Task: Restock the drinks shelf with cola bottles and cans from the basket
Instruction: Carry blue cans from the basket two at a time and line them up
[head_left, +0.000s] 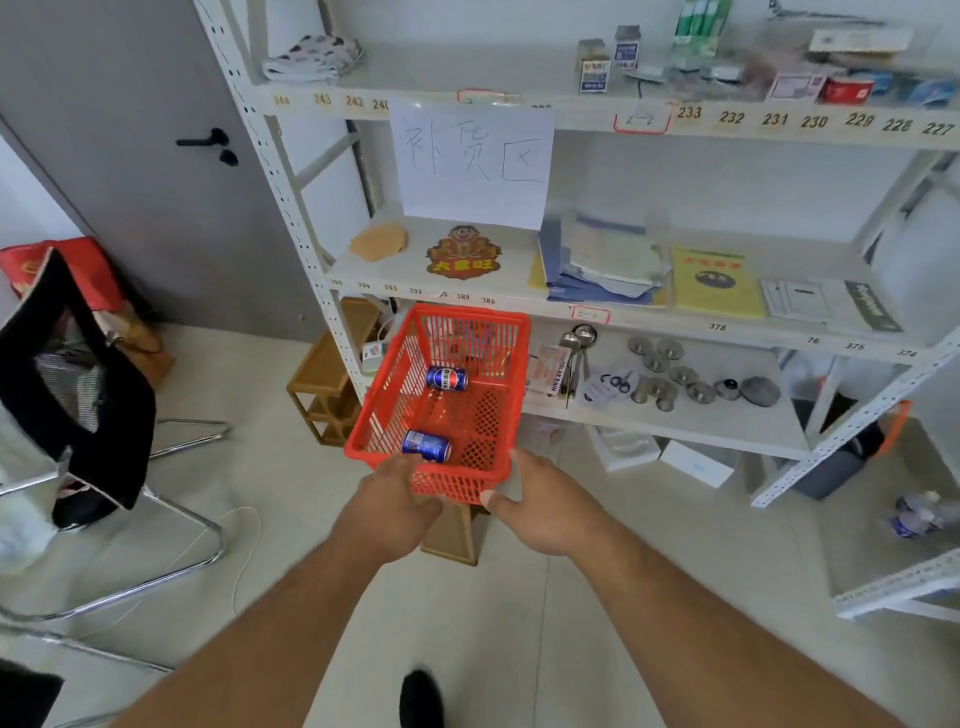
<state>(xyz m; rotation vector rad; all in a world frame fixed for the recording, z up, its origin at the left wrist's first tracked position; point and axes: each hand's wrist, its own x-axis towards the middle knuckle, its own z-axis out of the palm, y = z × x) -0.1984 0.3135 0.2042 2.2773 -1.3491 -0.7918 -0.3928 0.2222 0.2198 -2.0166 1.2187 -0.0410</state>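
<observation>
At the near rim of the basket (470, 358), both hands grasp it: left hand (390, 504) with fingers curled over the near edge, right hand (540, 506) clutching the near right corner, thumb on the outside wall. The basket is red plastic mesh, held up in front of the shelf (613, 306), its long axis running near to far, far end close to the middle shelf edge.

Inside it: two blue cola cans, both lying on their sides. Near can (427, 446) sits just beyond the left fingers, long axis left-right, slightly tilted. Far can (447, 378) lies against the far wall, long axis also roughly left-right. No bottles visible in the basket.

Beyond, the middle shelf holds a hanging paper sign (475, 166) with handwriting, a cartoon figure cutout (462, 252), a blue folder stack (597, 270) and a yellow booklet (714, 283). Lower shelf to the right: spoons and several round metal lids (670, 374). Left of the basket, a small wooden rack (324, 384) on the floor; far left, a chair (78, 364) draped with a black garment. One shoe tip (421, 699) at the near edge.
</observation>
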